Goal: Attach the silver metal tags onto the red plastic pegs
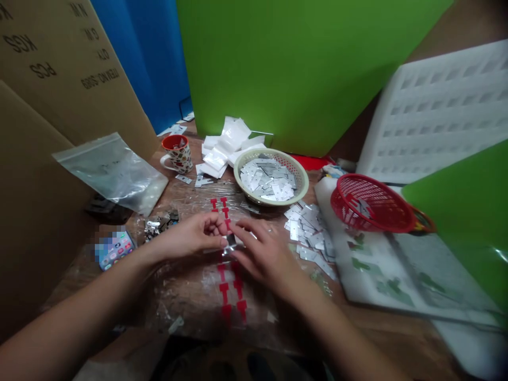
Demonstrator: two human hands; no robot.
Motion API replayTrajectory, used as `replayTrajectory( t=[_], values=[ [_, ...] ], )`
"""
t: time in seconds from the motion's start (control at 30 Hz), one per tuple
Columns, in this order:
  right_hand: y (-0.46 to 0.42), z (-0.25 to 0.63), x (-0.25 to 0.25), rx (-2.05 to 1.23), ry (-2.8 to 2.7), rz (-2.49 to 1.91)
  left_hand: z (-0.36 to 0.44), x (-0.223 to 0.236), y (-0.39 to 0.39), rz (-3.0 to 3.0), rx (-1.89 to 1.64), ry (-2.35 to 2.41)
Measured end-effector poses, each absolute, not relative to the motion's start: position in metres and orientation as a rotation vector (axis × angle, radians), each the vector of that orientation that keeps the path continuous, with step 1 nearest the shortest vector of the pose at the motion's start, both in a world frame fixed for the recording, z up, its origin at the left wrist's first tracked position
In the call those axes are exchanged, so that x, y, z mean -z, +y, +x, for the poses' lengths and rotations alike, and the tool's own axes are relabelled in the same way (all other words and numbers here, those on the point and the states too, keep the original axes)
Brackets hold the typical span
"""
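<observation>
My left hand (198,233) and my right hand (264,251) meet over the middle of the table. Between their fingertips is a small shiny metal plate (229,244), pinched from both sides; its exact shape is partly hidden. Beneath the hands, two rows of red T-shaped pieces (224,290) run across clear plastic film (190,312) on the tabletop. Beyond my right hand lies a loose pile of flat silvery plates (311,233). Left of my left hand is a heap of small dark and shiny metal parts (159,225).
A cream basket (304,185) holds many silvery plates. A red basket (377,203) stands on white foam (345,264) at right. At left are a patterned mug (182,161), a clear zip bag (115,174), a phone (117,248) and cardboard (51,106). A green panel (286,69) stands behind.
</observation>
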State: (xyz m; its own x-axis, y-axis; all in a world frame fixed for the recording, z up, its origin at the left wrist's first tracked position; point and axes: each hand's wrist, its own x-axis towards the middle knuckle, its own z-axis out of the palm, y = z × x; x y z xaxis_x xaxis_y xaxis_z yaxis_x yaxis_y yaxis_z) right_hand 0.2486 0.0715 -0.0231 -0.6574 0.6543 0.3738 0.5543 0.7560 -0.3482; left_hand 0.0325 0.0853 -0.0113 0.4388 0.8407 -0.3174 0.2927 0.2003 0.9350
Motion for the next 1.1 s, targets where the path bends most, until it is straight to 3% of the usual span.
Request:
replayTrajectory(
  t=[0.57, 0.7, 0.9, 1.1],
  values=[
    [0.028, 0.255, 0.047, -0.854, -2.566, -0.803, 0.048, 0.061, 0.003, 0.984, -0.511, 1.144],
    [0.051, 0.246, 0.051, -0.988, -2.436, -0.958, 0.047, 0.065, 0.003, 0.904, -0.634, 1.194],
    [0.097, 0.215, 0.078, -0.704, -2.321, -1.444, 0.064, 0.074, 0.03, 0.478, -1.138, 1.228],
    [0.108, 0.202, 0.093, -0.617, -2.348, -1.498, 0.071, 0.085, 0.044, 0.407, -1.204, 1.22]
  ],
)
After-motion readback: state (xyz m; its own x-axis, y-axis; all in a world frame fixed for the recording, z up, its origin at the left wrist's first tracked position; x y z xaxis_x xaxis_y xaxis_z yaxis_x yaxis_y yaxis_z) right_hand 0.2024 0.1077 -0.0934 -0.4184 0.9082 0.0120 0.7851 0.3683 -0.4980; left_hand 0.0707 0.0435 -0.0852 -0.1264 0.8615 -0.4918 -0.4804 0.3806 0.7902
